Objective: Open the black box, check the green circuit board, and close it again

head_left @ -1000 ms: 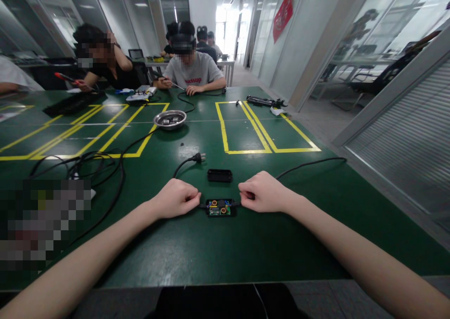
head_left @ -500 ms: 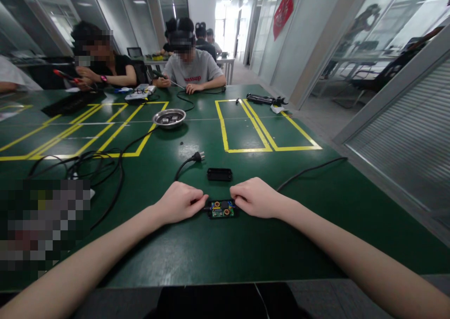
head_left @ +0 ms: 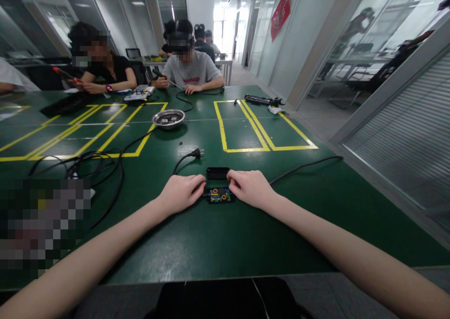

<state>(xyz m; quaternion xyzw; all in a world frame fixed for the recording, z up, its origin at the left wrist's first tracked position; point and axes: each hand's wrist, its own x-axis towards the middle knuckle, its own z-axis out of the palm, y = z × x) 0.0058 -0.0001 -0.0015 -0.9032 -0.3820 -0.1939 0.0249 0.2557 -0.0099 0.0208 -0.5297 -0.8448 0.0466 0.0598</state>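
Farther from the table's near edge than a second earlier, the small black casing (head_left: pixel 222 202) had moved up the green table (head_left: pixel 211 244) with both hands, and now sat just short of its loose black cover (head_left: pixel 218 173). It lay flat, with its circuit board (head_left: pixel 218 195) facing up and two copper-coloured coils showing.

The left hand (head_left: pixel 183 190) was at the casing's left end, its thumb and forefinger bent toward each other and only slightly parted at the tips, close to the short black lead (head_left: pixel 206 195) that ran out there. Whether they pinched that lead could not be told, since the hand hid most of it. The right hand (head_left: pixel 253 187) was at the opposite end, its forefinger reaching beside the cover's right end and its thumb lower, near the casing's right edge. A narrow gap showed between those two digits; what lay inside the grip was hidden.

Behind the left hand, a black plug (head_left: pixel 198 153) rested on the table with its prongs pointing right. Behind the right hand, a black cable (head_left: pixel 305 168) stretched away to the right. Farther back stood a metal bowl (head_left: pixel 168 126) holding small metal parts.
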